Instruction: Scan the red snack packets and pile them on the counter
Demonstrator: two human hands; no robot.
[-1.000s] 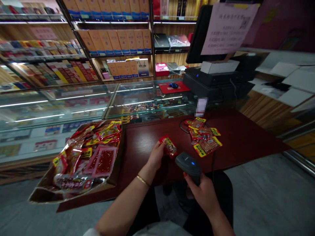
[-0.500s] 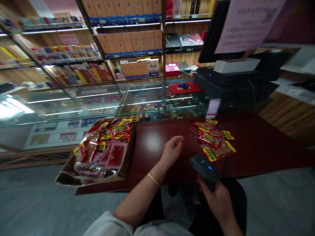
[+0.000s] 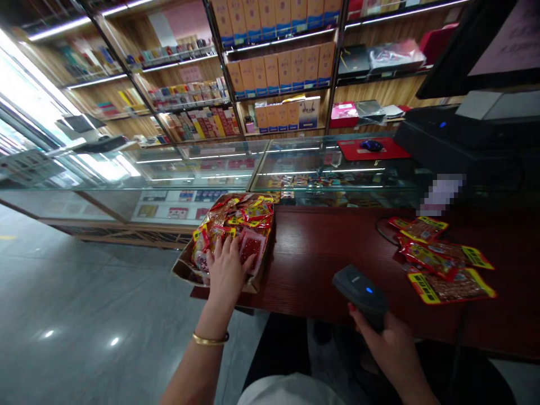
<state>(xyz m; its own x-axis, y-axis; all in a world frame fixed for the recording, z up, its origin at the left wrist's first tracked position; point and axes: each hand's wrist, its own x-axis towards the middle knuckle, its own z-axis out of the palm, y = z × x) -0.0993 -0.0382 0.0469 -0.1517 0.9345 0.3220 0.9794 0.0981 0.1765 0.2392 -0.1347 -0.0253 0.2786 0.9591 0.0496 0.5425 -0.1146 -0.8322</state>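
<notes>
My left hand [image 3: 228, 267] reaches over the near part of a cardboard box [image 3: 265, 264], palm down with fingers spread. Under and around the fingers lie red and yellow snack packets [image 3: 253, 214]; whether the fingertips touch them I cannot tell. A clear packet with dark red contents [image 3: 252, 250] sits by my thumb. My right hand [image 3: 388, 343] is wrapped round the handle of a dark barcode scanner [image 3: 360, 292], whose blue light is lit. Right of the scanner, several snack packets [image 3: 442, 253] overlap in a loose pile on the dark red table [image 3: 307, 253].
Behind the table runs a glass display counter [image 3: 219, 163]. A mouse [image 3: 371, 145] rests on a red mat [image 3: 350, 151]. Black checkout equipment [image 3: 464, 140] stands at the right. Shelves with boxed goods [image 3: 278, 73] line the back wall. A cable [image 3: 382, 230] curves beside the packet pile.
My left hand has moved left from above the table to the box, and its fingers have spread. My right hand still holds the scanner. The view has swung left.
</notes>
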